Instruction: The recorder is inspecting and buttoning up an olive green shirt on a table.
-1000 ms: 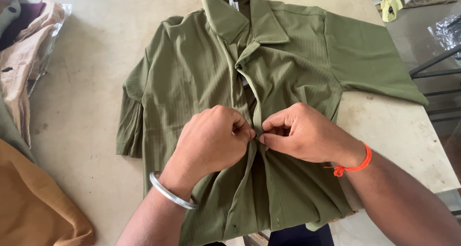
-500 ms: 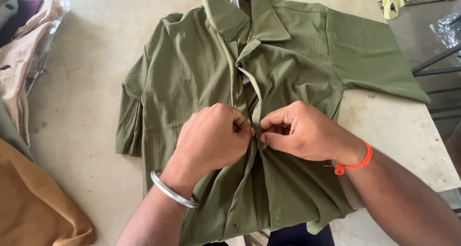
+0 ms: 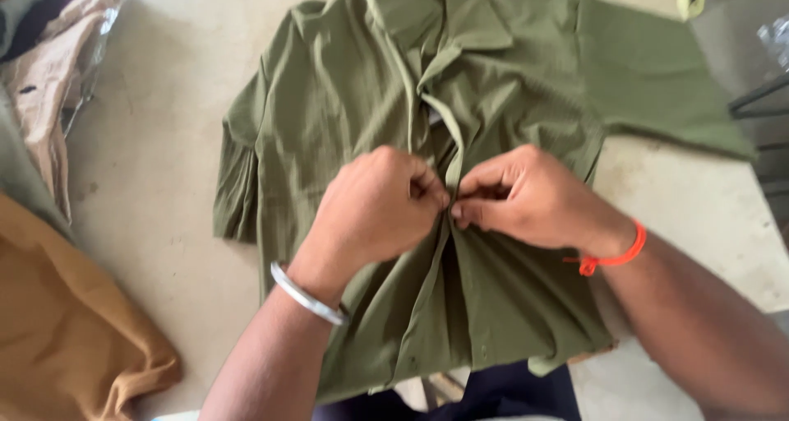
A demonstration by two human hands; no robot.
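Olive-green shirt (image 3: 509, 100) lies flat on the tabletop (image 3: 156, 141) — collar far, hem near; left hand (image 3: 374, 207) and right hand (image 3: 530, 195) pinch its front placket mid-chest.

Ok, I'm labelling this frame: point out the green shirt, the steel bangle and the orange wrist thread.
green shirt (image 3: 345, 100), head view, chest panel.
steel bangle (image 3: 306, 294), head view, band across the left wrist.
orange wrist thread (image 3: 626, 253), head view, loop at the right wrist.

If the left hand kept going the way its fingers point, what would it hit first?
The left hand points right across the shirt front, so it would meet the right hand first. Their fingertips look almost touching at the placket; depth is unclear.
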